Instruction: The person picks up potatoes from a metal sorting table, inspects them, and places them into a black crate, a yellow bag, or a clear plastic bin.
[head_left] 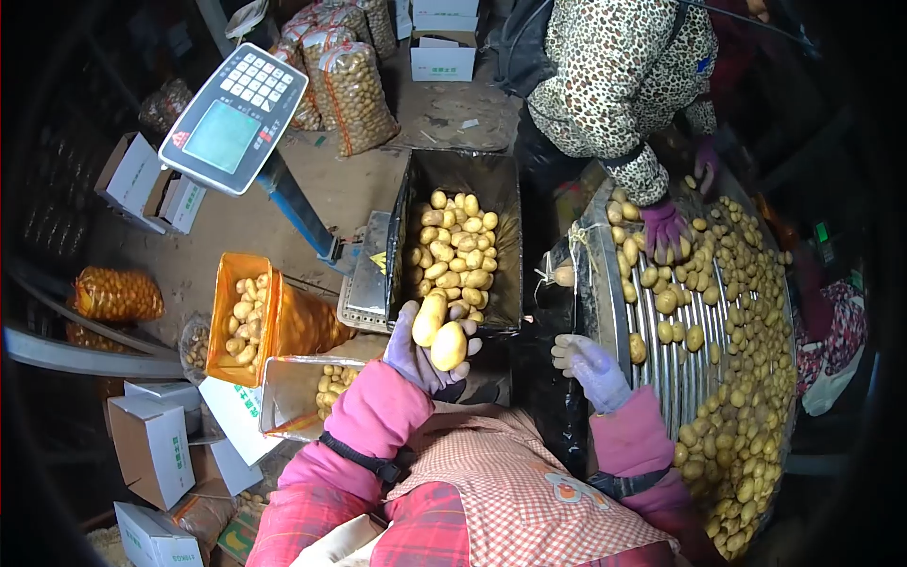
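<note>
My left hand (410,361), in a dirty lilac glove, is closed around two potatoes (430,318) side by side, palm up. It is over the near edge of a black-lined box (406,255) that holds many potatoes (458,248). My right hand (597,374), gloved the same way, is between that box and the roller sorting table (673,397). Its fingers stretch to the left with nothing visible in them. Potatoes (746,416) lie spread over the metal rollers and heaped at the near end.
A scale display (227,128) stands on a blue post behind the box. Orange-lined crates (248,317) with potatoes, cartons (156,449) and filled mesh sacks (354,99) are at the left and back. Across the rollers, a co-worker's purple-gloved hand (666,230) touches potatoes.
</note>
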